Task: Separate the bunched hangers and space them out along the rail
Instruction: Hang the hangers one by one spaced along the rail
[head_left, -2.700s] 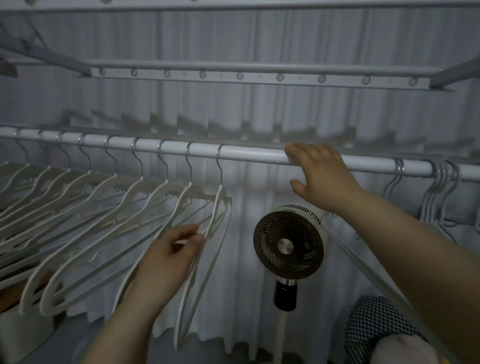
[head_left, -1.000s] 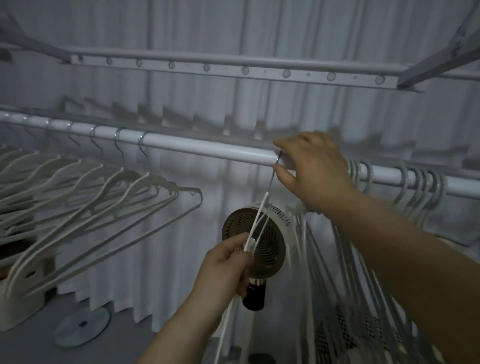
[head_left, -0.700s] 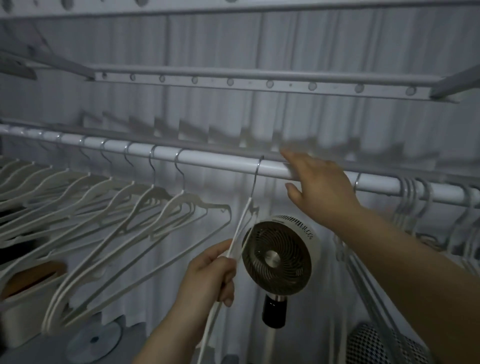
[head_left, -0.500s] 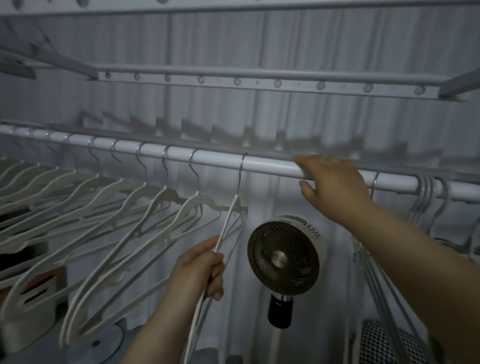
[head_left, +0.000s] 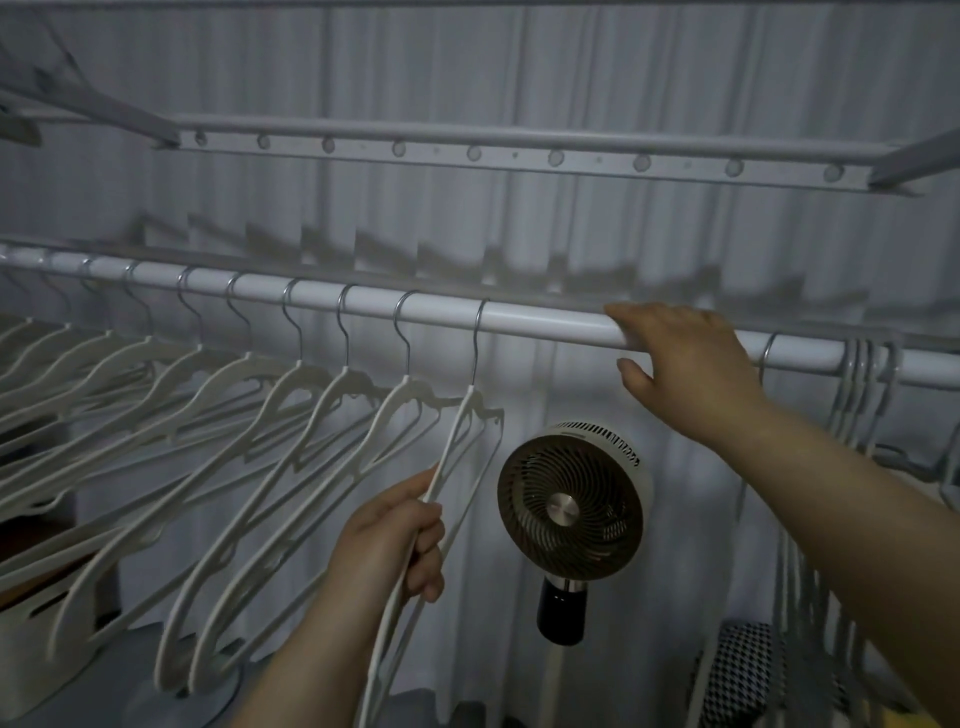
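The left hand (head_left: 390, 540) is closed in a fist around the sloping arm of a white hanger (head_left: 457, 447), fingers curled over the thin bar and thumb laid along it. That hanger hangs by its metal hook from the white rail (head_left: 545, 319) and is the last on the right of a row of hangers (head_left: 260, 415), each hook sitting apart from the next along the rail's left half.

The right hand (head_left: 685, 364) rests on the rail to the right of that hook, fingers draped over the top and thumb below, loosely spread rather than clamped. Bare rail lies between the held hanger's hook and this hand.

Beyond the right hand, one single hook (head_left: 768, 353) hangs alone, then a tight bunch of hangers (head_left: 862, 395) crowds together near the right edge. Behind and below the rail stands a round fan (head_left: 571, 506) before a pale curtain (head_left: 519, 78).
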